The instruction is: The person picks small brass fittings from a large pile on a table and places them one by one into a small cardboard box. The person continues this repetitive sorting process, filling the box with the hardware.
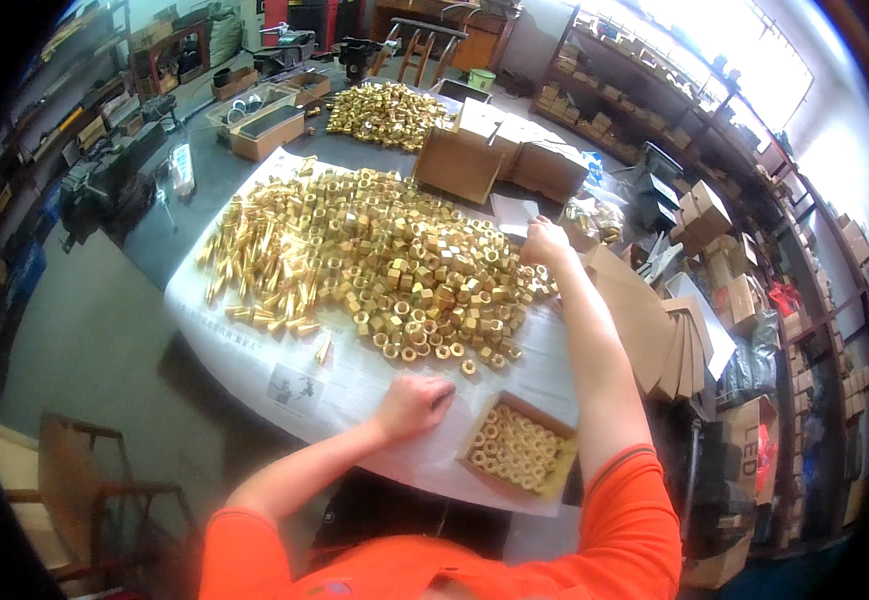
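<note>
- Head view: the right hand (pixel 546 243) reaches to the far right edge of the nut pile, its fingers bunched beside a white piece (pixel 510 214); whether they grip anything, I cannot tell.
- The left hand (pixel 412 408) rests near the person with its fingers curled in; I cannot tell whether something is inside.
- Just right of the left hand, a small open box (pixel 561 470) holds rows of brass nuts.
- Beyond the left hand, a broad pile of brass hex nuts (pixel 434 275) spreads across printed paper (pixel 216 330).
- Left of the nuts and touching them lie slim golden cone-shaped pieces (pixel 254 260).
- Behind the pile stand open cardboard boxes (pixel 457 166); flat cardboard pieces (pixel 634 320) lie right of the right forearm.
- Farther off sits another brass heap (pixel 382 112), with loaded shelves (pixel 644 100) at the far right.
</note>
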The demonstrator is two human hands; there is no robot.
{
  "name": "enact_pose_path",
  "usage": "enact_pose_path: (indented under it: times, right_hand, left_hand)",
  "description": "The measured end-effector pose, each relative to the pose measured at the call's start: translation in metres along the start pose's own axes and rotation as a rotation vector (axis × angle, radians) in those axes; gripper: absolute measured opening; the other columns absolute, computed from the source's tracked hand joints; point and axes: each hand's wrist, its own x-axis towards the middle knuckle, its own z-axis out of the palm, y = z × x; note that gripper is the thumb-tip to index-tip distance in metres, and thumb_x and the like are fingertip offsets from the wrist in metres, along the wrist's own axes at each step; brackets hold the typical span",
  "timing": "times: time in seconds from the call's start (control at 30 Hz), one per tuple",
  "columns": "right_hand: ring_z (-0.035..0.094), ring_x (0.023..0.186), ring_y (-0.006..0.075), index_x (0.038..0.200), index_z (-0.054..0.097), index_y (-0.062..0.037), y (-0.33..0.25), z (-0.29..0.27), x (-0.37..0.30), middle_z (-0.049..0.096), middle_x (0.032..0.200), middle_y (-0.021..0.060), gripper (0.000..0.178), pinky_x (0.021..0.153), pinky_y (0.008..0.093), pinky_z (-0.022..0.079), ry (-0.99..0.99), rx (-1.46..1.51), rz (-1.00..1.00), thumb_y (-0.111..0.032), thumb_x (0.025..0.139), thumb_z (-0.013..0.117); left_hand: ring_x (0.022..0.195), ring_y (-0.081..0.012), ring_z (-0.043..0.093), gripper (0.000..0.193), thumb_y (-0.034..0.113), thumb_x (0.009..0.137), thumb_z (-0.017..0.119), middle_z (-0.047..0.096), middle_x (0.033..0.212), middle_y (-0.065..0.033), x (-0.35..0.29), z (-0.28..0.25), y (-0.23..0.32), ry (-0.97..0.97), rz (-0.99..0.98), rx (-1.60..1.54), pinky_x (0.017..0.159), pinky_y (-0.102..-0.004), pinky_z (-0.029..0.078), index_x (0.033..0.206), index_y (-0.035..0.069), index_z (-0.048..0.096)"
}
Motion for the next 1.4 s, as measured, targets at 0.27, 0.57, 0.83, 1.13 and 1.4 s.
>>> enact_pose_path:
  times: [0.27, 0.57, 0.83, 1.13, 1.4]
  right_hand:
    - [0.067, 0.095, 0.0261, 0.091, 0.072, -0.0042, 0.007, 0.002, 0.007, 0.07, 0.1, 0.0161, 0.039, 0.085, 0.0337, 0.054, -0.077, 0.107, 0.063, -0.027, 0.06, 0.074]
    - [0.067, 0.092, 0.0298, 0.085, 0.072, -0.0007, -0.006, -0.043, -0.024, 0.069, 0.091, 0.0205, 0.035, 0.082, 0.0361, 0.053, 0.056, 0.324, 0.121, -0.025, 0.06, 0.074]
    - [0.067, 0.089, 0.0304, 0.083, 0.072, 0.0014, -0.011, -0.044, -0.045, 0.069, 0.088, 0.0213, 0.035, 0.08, 0.0356, 0.053, 0.109, 0.477, 0.157, -0.022, 0.058, 0.071]
    - [0.064, 0.097, 0.0267, 0.096, 0.072, 0.0008, -0.009, -0.049, -0.096, 0.066, 0.109, 0.0191, 0.037, 0.083, 0.0287, 0.05, 0.333, 0.917, -0.278, -0.016, 0.064, 0.063]
    - [0.057, 0.111, 0.0236, 0.108, 0.067, 0.004, -0.087, -0.055, -0.235, 0.059, 0.116, 0.0126, 0.052, 0.098, 0.029, 0.045, 0.254, 1.443, -0.434, 0.011, 0.061, 0.046]
  left_hand:
    - [0.069, -0.0298, 0.065, 0.012, 0.013, 0.08, 0.067, 0.067, 0.08, -0.0129, 0.001, 0.002, 0.0, 0.006, 0.002, 0.007, 0.06, -0.0383, 0.051, 0.088, 0.004, 0.067]
    - [0.067, -0.0316, 0.064, 0.011, 0.012, 0.08, 0.067, 0.067, 0.079, -0.0138, 0.002, 0.001, 0.003, 0.052, -0.029, -0.004, 0.058, -0.0387, 0.05, 0.087, 0.004, 0.068]
    - [0.068, -0.0327, 0.064, 0.013, 0.014, 0.081, 0.066, 0.067, 0.08, -0.0143, -0.002, 0.001, 0.002, 0.051, -0.042, 0.006, 0.06, -0.0396, 0.05, 0.086, 0.003, 0.068]
    - [0.061, -0.0206, 0.063, 0.016, 0.013, 0.084, 0.067, 0.068, 0.077, -0.0125, 0.0, 0.0, -0.003, 0.098, -0.125, -0.242, 0.056, -0.0324, 0.049, 0.095, 0.001, 0.069]
    - [0.098, -0.0171, 0.063, 0.049, 0.013, 0.094, 0.06, 0.061, 0.117, -0.0155, 0.056, -0.051, 0.035, 0.109, -0.334, -1.024, 0.078, -0.028, 0.055, 0.135, -0.006, 0.042]
